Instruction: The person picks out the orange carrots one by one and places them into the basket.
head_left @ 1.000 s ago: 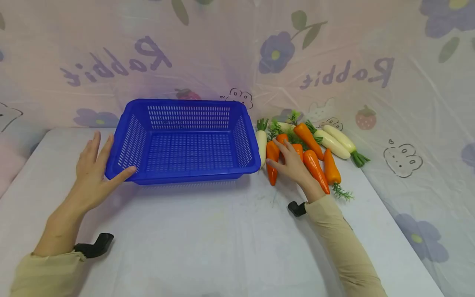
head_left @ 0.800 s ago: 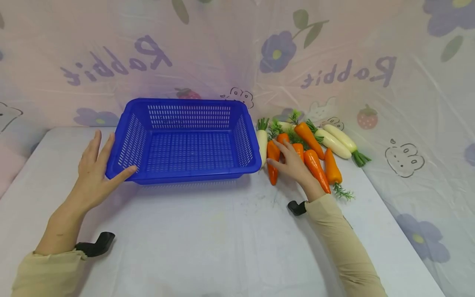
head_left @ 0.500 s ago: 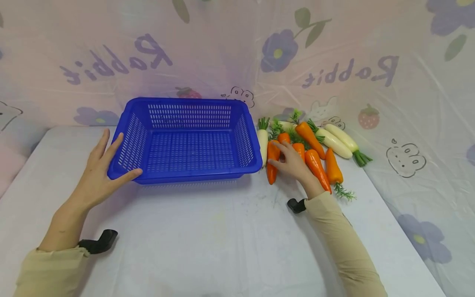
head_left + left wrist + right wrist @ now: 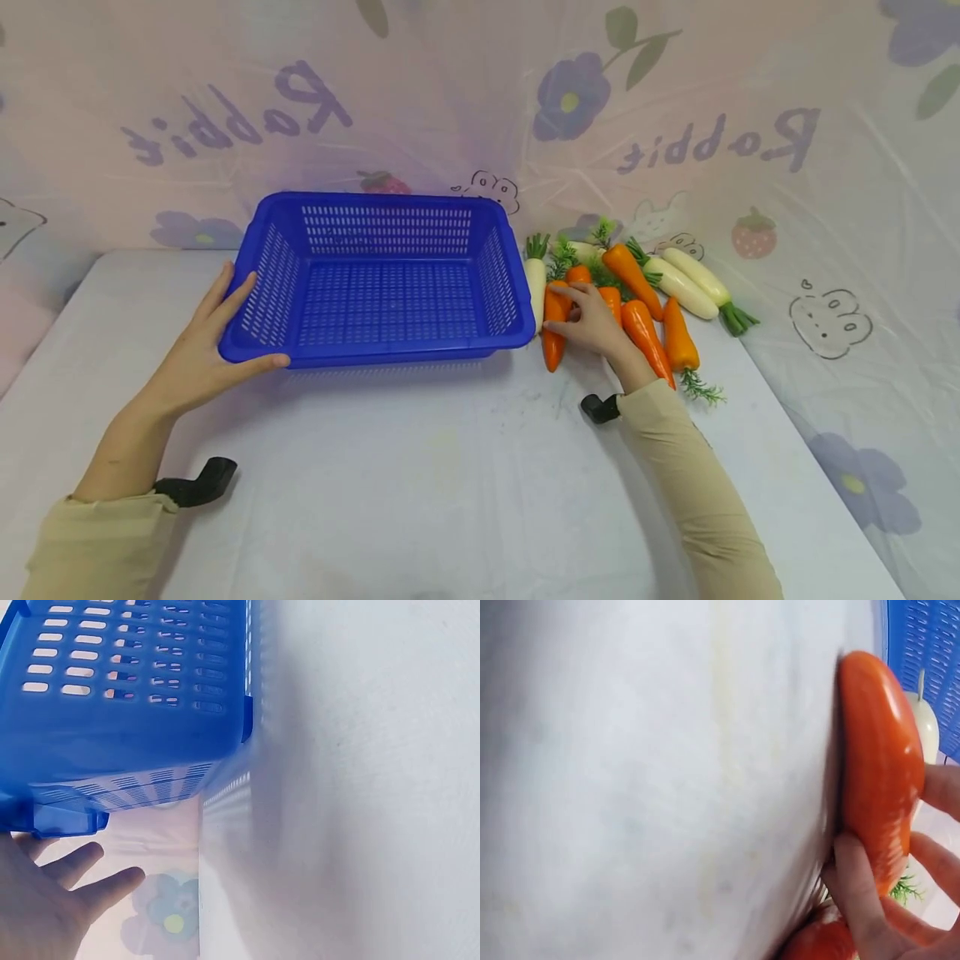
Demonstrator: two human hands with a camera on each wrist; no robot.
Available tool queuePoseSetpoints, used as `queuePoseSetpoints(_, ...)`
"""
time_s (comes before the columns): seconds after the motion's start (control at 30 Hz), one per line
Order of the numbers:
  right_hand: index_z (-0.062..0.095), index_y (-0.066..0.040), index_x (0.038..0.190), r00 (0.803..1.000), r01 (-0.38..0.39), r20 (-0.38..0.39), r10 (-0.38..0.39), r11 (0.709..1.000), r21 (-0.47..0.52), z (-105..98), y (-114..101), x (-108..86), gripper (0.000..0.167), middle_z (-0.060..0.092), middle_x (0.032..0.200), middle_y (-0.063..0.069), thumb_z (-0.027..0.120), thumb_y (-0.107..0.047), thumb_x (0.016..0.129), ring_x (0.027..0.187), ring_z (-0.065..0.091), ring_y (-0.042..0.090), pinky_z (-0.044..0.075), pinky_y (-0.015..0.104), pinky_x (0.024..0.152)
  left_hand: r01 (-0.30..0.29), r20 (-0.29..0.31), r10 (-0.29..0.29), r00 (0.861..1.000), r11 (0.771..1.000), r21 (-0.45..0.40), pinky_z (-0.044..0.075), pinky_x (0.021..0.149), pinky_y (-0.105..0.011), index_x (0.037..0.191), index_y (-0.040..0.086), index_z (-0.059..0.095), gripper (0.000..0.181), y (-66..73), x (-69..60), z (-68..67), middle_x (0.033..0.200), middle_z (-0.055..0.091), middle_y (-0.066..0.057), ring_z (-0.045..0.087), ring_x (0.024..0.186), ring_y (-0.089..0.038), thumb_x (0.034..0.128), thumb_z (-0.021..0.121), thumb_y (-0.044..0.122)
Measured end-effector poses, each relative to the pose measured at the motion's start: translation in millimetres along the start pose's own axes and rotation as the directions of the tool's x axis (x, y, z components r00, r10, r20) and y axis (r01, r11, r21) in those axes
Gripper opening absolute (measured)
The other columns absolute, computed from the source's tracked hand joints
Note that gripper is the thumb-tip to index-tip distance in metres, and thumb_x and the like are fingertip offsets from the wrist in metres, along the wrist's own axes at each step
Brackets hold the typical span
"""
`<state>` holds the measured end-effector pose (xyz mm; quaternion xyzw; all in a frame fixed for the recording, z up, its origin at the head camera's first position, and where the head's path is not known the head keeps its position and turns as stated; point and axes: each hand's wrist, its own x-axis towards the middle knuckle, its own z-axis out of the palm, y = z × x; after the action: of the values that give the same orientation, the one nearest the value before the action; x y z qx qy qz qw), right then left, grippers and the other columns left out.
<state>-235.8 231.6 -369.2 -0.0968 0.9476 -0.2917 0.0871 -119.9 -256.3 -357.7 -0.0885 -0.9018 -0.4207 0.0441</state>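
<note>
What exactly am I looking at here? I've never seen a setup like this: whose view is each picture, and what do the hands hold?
There is no machine, just a person's two bare hands. The wide view comes from a camera worn on the head, looking forward and down; the two close views come from a camera on each wrist. On the white table stands a blue basket, with white radishes and several carrots to its right. The left hand is at the basket's left end, fingers outstretched. The right hand pinches one carrot between thumb and fingers; the right wrist view shows this orange carrot up close.
</note>
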Motion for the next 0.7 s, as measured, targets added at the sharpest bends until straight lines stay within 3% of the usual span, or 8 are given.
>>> queuePoseSetpoints(0.37,0.048,-0.009,0.142,1.000,0.017,-0.002,-0.017,0.999,0.043,-1,1,-2.2,0.063,0.027,0.150,0.024,0.073,-0.019,0.084,0.102,0.051,0.036,0.047,0.045,0.090,0.006,0.002,-0.006,1.000,0.997,-0.076,-0.004,0.107,-0.075,0.155,0.028,0.010,0.107,-3.1,0.6,2.2,0.161,-0.012,0.008,-0.013,0.147,-0.032,0.0756,0.081,0.020)
queuePoseSetpoints(0.7,0.052,-0.013,0.140,1.000,-0.007,-0.019,0.012,0.971,0.238,-4,5,-10.5,0.062,0.026,0.151,0.020,0.075,-0.017,0.082,0.106,0.050,0.035,0.047,0.039,0.089,0.022,0.002,-0.022,1.000,0.997,-0.079,-0.004,0.107,-0.075,0.155,0.029,0.010,0.106,-3.2,-0.2,2.9,0.160,-0.013,0.012,-0.014,0.147,-0.031,0.0764,0.080,0.020)
